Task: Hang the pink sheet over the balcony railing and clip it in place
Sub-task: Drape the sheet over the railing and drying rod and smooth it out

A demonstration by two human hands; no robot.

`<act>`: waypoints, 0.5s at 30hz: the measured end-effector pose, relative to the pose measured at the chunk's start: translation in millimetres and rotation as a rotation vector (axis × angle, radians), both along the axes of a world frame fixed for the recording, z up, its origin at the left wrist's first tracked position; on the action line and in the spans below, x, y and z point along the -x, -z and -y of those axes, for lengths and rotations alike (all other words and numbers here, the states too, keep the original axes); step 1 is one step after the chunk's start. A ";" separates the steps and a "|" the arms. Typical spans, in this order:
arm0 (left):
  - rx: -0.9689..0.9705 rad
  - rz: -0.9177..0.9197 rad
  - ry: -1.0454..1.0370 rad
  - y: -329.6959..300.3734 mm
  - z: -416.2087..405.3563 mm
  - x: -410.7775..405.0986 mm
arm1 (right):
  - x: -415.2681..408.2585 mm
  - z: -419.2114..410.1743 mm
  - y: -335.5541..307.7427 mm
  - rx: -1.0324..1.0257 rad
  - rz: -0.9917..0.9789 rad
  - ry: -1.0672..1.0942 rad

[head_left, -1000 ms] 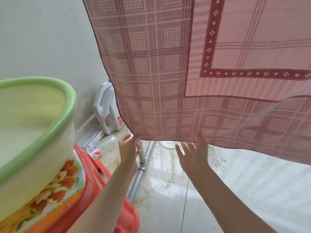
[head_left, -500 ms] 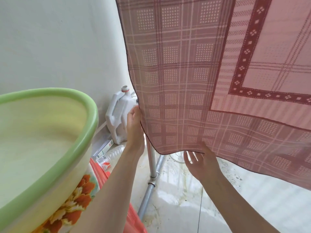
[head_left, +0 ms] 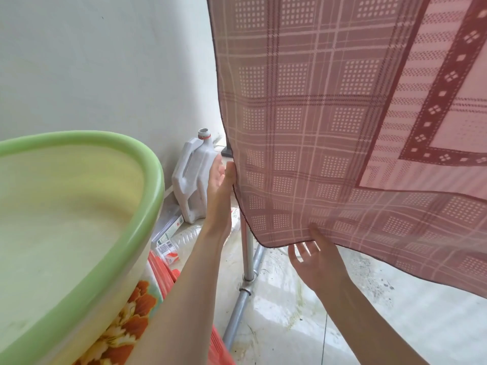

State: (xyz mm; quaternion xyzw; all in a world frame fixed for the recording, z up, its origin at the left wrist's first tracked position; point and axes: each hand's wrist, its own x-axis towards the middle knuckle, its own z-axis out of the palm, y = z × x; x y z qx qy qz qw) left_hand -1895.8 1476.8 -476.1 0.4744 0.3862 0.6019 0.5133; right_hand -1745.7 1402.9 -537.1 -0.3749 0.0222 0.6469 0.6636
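Presently the thin pink plaid cotton sheet with the dark maroon patterned border (head_left: 329, 127) hangs in front of me and above my hands, filling the upper right of the view. Its top, and whatever it hangs from, lie out of frame, so I cannot see a railing or any clip. Left vertical hem runs down to a lower corner just above the upright grey metal pipe post (head_left: 247, 256).

Left hand (head_left: 220, 185): raised, fingers straight, fingertips touching the left hem from the side. No pinch visible; this grip is relaxed and flat against the cloth edge.

Right hand (head_left: 313, 259): palm up, fingers spread, directly under the bottom hem near the corner. Fingertips touch or nearly touch the fabric from below; nothing is held.

Key relation: the corner lies between the two hands, up and right of the left, just above the right. The bottom hem slopes away down to my right, well beyond reach of the left hand. The right hand is nearer that long lower edge; the left is nearer the side edge.

Judgement: the sheet looks draped but still being squared; clipping not yet done. Next move probably needs the right hand to draw the hem rightward.

Beside my left arm: large pale plastic washbasin with green rim (head_left: 147, 180), white plastic jug without cap (head_left: 191, 180) on the floor by the wall.
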 end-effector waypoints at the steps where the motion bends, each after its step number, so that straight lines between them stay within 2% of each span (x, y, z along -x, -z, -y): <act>1: -0.002 0.009 0.018 -2.5 1.1 1.0 | 1.6 1.4 -0.3 -0.001 0.007 -0.006; 4: -0.022 0.015 0.051 -10.4 -35.9 58.9 | 64.8 -33.3 -5.5 0.019 0.029 -0.030; 7: -0.025 0.043 0.024 -9.8 -37.2 62.0 | 67.5 -36.6 -4.6 -0.010 0.050 -0.042; 15: -0.085 -0.009 -0.240 12.5 -25.0 69.1 | 74.4 -33.7 -2.9 -0.006 0.029 -0.046</act>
